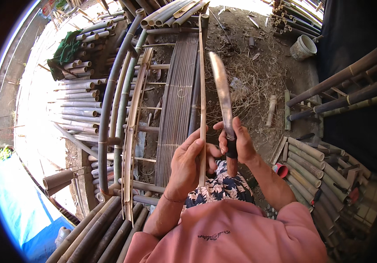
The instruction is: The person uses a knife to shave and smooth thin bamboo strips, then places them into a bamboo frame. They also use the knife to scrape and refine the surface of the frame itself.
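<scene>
My left hand (187, 164) is closed around a long, thin bamboo strip (203, 87), which runs upright from my lap to the far end of a bamboo bench. In my right hand (241, 142) is a machete (222, 85) with a broad, worn blade and a dark-wrapped wooden handle. Its blade points away from me, just right of the strip and apart from it. My right thumb lies along the base of the blade. The two hands are close together above my patterned shorts (221, 184).
Left of the strip stands a bamboo bench with a slatted seat (177, 101) and a split bamboo length (136, 118). Bamboo poles (81, 105) are stacked beyond it. Shavings (245, 96) litter the ground. A bucket (303, 47), a red cup (280, 170) and cut bamboo pieces (305, 160) are at right.
</scene>
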A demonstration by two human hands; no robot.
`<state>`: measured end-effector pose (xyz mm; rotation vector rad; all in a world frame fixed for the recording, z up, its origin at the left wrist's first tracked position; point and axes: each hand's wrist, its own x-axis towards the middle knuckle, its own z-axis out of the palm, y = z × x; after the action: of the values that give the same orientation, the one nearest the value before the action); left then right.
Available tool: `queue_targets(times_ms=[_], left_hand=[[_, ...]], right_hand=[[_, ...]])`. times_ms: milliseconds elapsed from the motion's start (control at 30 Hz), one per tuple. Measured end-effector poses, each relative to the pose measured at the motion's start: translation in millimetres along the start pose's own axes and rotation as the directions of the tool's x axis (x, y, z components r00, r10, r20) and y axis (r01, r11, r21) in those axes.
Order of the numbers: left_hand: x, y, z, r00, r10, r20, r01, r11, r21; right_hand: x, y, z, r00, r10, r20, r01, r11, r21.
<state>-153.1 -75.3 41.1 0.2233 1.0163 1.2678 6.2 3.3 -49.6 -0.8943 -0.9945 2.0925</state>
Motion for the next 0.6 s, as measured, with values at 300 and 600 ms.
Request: queue_targets(times_ms=[300, 600], left_hand=[[-7, 83, 57, 0.923, 0.194, 0.333, -0.185, 0.981, -0.059], [-6, 78, 63, 0.914, 0.18, 0.364, -0.159, 0.984, -0.086]], right_hand=[[2, -51, 18, 0.961, -0.15, -0.233, 0.189, 0.969, 0.157], [30, -98, 49, 0.968, -0.22, -0.122, 0.24, 0.954, 0.178]])
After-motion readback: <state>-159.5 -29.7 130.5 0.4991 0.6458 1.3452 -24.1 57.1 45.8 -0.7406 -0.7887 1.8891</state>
